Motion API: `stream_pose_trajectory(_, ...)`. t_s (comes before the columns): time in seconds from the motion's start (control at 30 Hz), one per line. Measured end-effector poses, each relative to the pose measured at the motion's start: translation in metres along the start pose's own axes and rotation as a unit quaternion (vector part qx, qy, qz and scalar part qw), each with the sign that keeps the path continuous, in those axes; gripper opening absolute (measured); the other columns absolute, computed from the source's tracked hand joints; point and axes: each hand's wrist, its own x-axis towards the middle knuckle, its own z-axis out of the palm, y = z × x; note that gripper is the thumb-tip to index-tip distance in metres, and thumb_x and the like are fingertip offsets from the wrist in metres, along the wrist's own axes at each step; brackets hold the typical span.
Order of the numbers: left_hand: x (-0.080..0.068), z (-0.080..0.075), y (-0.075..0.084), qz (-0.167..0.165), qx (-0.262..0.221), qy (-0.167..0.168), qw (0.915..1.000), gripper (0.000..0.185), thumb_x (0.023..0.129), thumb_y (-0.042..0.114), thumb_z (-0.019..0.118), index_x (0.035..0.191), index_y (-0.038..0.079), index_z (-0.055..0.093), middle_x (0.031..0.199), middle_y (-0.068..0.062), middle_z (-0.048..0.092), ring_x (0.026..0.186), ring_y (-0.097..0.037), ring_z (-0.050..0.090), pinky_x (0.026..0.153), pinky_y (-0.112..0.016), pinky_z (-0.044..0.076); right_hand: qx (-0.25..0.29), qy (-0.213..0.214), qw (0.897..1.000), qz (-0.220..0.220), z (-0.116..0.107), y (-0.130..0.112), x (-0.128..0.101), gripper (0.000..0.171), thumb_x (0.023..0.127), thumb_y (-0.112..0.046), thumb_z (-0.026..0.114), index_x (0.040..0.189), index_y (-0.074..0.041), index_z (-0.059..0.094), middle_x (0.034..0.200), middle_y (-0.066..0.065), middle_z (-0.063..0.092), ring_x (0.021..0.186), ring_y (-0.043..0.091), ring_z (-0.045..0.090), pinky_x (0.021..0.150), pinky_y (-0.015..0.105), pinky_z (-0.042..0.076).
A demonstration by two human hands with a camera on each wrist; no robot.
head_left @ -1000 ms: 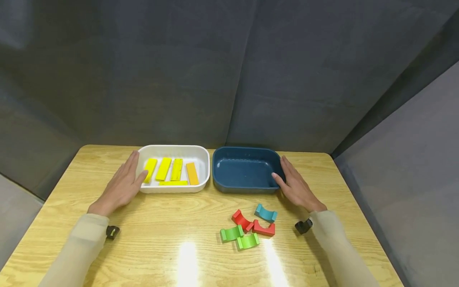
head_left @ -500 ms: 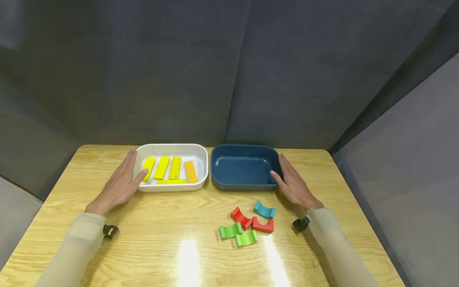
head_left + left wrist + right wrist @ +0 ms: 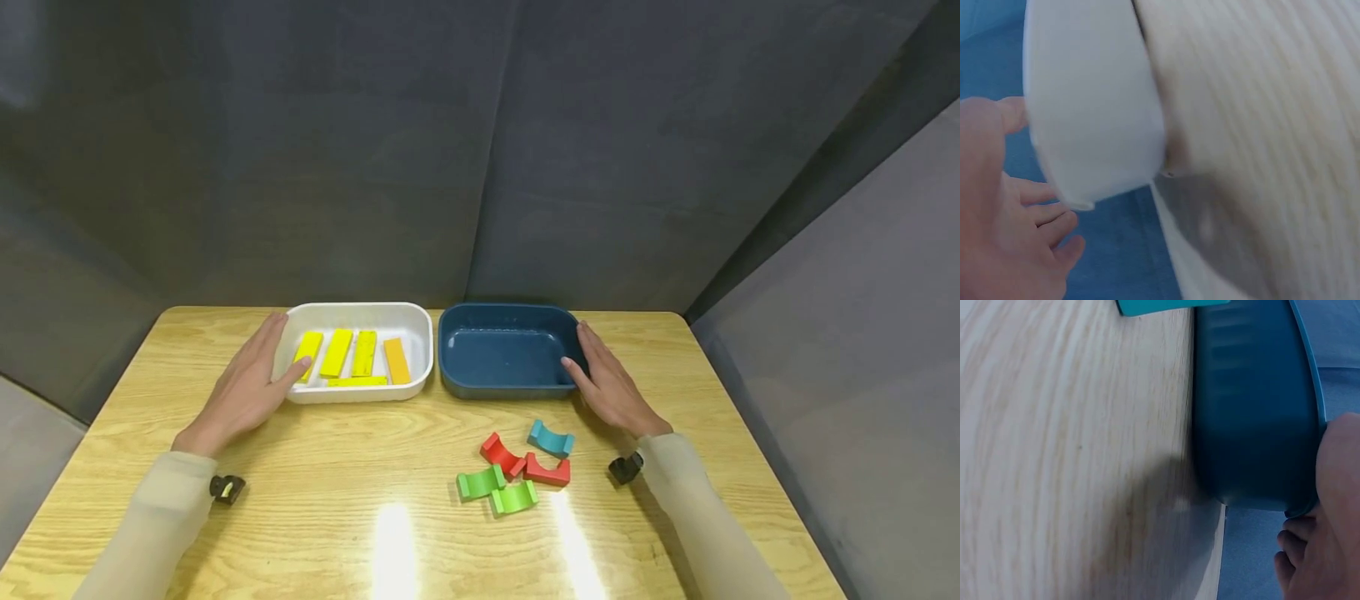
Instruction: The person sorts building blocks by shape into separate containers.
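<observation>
My left hand (image 3: 243,386) rests against the left end of a white tray (image 3: 420,350), its fingers along the outside and the thumb over the rim. Inside lie several yellow blocks (image 3: 337,353) and one orange block (image 3: 397,361). At the right end of a dark blue tray (image 3: 480,392), my right hand (image 3: 617,386) touches the wall with straight fingers, thumb across the rim. Nearer me on the table are two red arched blocks (image 3: 547,472), two green ones (image 3: 514,498) and a teal one (image 3: 551,439). The wrist views show each hand's (image 3: 1016,237) thumb at its tray's rim.
The two trays stand side by side near the back edge of a wooden table (image 3: 337,483), a narrow gap between them. A dark grey curtain (image 3: 337,167) hangs behind. A lighter grey panel (image 3: 862,333) stands on the right.
Both hands stay at the trays' outer ends. The whole view has shifted slightly; no block or tray visibly moves on the table.
</observation>
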Motion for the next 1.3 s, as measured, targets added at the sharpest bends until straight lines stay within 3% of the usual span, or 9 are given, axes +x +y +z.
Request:
stream_pose_trajectory(0.2, -0.008, -0.007, 0.022, 0.03, -0.034, 0.014, 0.9989, 0.089, 0.107, 0.051, 0.061, 0.175, 0.024, 0.009, 0.181, -0.002, 0.003, 0.165, -0.04, 0.012, 0.123, -0.075, 0.021, -0.003, -0.004, 1.0, 0.003, -0.001, 0.0, 0.001, 0.079, 0.115, -0.051, 0.04, 0.173, -0.007, 0.007, 0.181, 0.009, 0.003, 0.165, 0.039, 0.011, 0.131, 0.063, 0.015)
stream_pose_trajectory(0.37, -0.015, -0.01, 0.047, 0.079, -0.063, 0.016, 0.9948, 0.084, 0.107, 0.042, 0.066, 0.174, 0.024, 0.019, 0.181, -0.004, 0.013, 0.165, -0.038, 0.016, 0.122, -0.075, 0.025, 0.001, -0.005, 1.0, 0.001, -0.001, 0.001, 0.001, 0.079, 0.116, -0.051, 0.039, 0.173, -0.008, 0.006, 0.181, 0.009, 0.002, 0.165, 0.04, 0.011, 0.13, 0.064, 0.015)
stream_pose_trajectory(0.6, -0.028, -0.005, 0.077, 0.11, -0.092, -0.018, 0.9895, 0.075, 0.106, 0.034, 0.069, 0.171, 0.021, 0.032, 0.178, -0.003, 0.023, 0.162, -0.039, 0.024, 0.121, -0.073, 0.029, 0.005, -0.006, 1.0, 0.004, -0.001, -0.001, 0.002, 0.08, 0.115, -0.051, 0.04, 0.173, -0.008, 0.006, 0.181, 0.011, 0.003, 0.166, 0.038, 0.01, 0.131, 0.063, 0.014)
stream_pose_trajectory(0.7, -0.032, 0.003, 0.093, 0.116, -0.108, -0.043, 0.9864, 0.065, 0.107, 0.034, 0.069, 0.165, 0.02, 0.044, 0.176, -0.003, 0.03, 0.162, -0.038, 0.027, 0.123, -0.071, 0.03, 0.007, -0.007, 1.0, 0.007, -0.002, -0.002, 0.002, 0.08, 0.115, -0.051, 0.041, 0.173, -0.008, 0.006, 0.181, 0.014, 0.005, 0.165, 0.039, 0.01, 0.131, 0.064, 0.014)
stream_pose_trajectory(0.87, -0.039, 0.021, 0.12, 0.133, -0.133, -0.075, 0.9793, 0.042, 0.105, 0.035, 0.071, 0.144, 0.021, 0.063, 0.161, -0.002, 0.052, 0.152, -0.03, 0.047, 0.12, -0.06, 0.042, 0.004, -0.005, 1.0, 0.006, -0.002, 0.0, 0.001, 0.079, 0.115, -0.049, 0.041, 0.173, -0.007, 0.007, 0.181, 0.013, 0.005, 0.165, 0.041, 0.012, 0.131, 0.064, 0.015)
stream_pose_trajectory(1.07, -0.048, 0.043, 0.145, 0.131, -0.121, -0.129, 0.9755, 0.041, 0.102, 0.038, 0.074, 0.139, 0.023, 0.064, 0.154, 0.0, 0.059, 0.145, -0.026, 0.053, 0.119, -0.055, 0.045, 0.004, -0.001, 1.0, 0.0, 0.0, 0.003, 0.0, 0.079, 0.115, -0.049, 0.041, 0.172, -0.005, 0.008, 0.18, 0.012, 0.005, 0.164, 0.042, 0.013, 0.13, 0.064, 0.016)
stream_pose_trajectory(1.3, -0.056, 0.065, 0.16, 0.146, -0.087, -0.18, 0.9688, 0.043, 0.102, 0.04, 0.073, 0.14, 0.021, 0.064, 0.145, 0.005, 0.062, 0.135, -0.021, 0.06, 0.112, -0.05, 0.052, 0.006, -0.002, 1.0, 0.001, -0.001, 0.001, 0.003, 0.08, 0.115, -0.05, 0.042, 0.173, -0.006, 0.007, 0.181, 0.012, 0.005, 0.164, 0.042, 0.012, 0.13, 0.065, 0.015)
